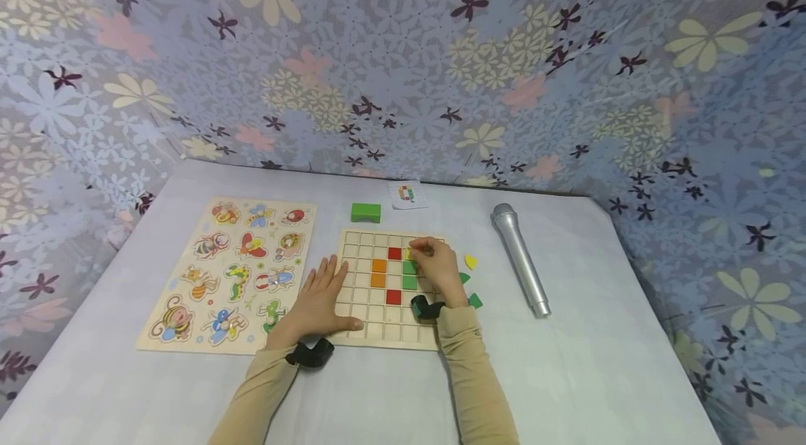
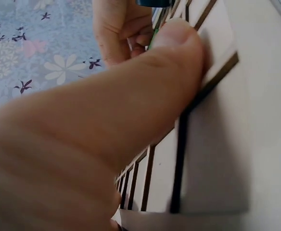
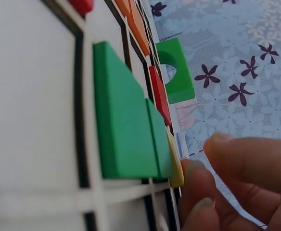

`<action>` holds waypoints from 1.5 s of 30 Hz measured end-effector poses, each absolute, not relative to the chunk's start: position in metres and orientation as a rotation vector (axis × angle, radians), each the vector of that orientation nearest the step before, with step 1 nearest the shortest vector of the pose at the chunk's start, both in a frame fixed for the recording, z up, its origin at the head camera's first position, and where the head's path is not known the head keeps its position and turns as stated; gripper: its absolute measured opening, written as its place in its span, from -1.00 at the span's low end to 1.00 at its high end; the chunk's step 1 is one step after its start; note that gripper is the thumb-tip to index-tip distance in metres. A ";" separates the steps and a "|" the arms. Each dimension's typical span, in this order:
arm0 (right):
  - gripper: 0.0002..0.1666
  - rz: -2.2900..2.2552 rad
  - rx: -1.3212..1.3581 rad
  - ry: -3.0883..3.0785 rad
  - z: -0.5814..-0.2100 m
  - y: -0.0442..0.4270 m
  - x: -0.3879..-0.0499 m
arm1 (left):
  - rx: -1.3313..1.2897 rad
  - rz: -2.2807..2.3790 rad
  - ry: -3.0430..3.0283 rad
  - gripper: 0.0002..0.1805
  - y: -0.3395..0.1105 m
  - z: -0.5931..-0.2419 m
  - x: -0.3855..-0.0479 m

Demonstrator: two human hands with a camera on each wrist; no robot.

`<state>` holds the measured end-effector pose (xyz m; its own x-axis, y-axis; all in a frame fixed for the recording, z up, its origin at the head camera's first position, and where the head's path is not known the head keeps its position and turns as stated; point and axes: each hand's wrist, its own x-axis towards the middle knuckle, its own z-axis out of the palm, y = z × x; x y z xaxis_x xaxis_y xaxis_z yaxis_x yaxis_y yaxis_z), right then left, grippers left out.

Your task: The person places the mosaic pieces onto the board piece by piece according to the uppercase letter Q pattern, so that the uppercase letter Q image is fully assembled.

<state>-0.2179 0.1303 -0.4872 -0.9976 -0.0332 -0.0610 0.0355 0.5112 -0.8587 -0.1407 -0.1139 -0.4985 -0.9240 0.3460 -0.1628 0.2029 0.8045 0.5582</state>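
The left hand [image 1: 320, 305] lay spread, grasping nothing, across the left edge of the grid board [image 1: 376, 331], roughly midway between the tabletop's [image 1: 585, 375] side edges. The right hand [image 1: 441, 271] had its fingertips at a yellow tile [image 3: 176, 166] toward the board's far right corner; whether it pinched the tile, I could not tell. A slip could have dislodged the neighbouring red tile [image 1: 394, 253]; the right sleeve [image 1: 469, 361] could have brushed the loose green piece [image 1: 475, 301] beyond the board's right edge.

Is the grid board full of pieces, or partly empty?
Partly empty: many cells of the grid board are bare around the coloured squares.
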 end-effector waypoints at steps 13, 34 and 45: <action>-0.71 -1.649 -0.002 2.614 -0.484 0.149 -0.219 | 0.450 0.750 2.817 0.26 -0.111 -0.495 -0.140; -0.48 -1.525 0.355 2.708 -0.492 0.224 -0.208 | 0.413 0.769 2.782 0.31 -0.113 -0.501 -0.142; -0.61 -1.257 0.263 2.767 -0.491 0.219 -0.210 | 0.408 0.787 2.774 0.34 -0.112 -0.503 -0.141</action>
<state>-0.2099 0.2186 -0.4907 -0.9810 0.1185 -0.1538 0.1938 0.6463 -0.7380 -0.1410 -0.1117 -0.5031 -0.9351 0.3246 -0.1420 0.2016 0.8170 0.5402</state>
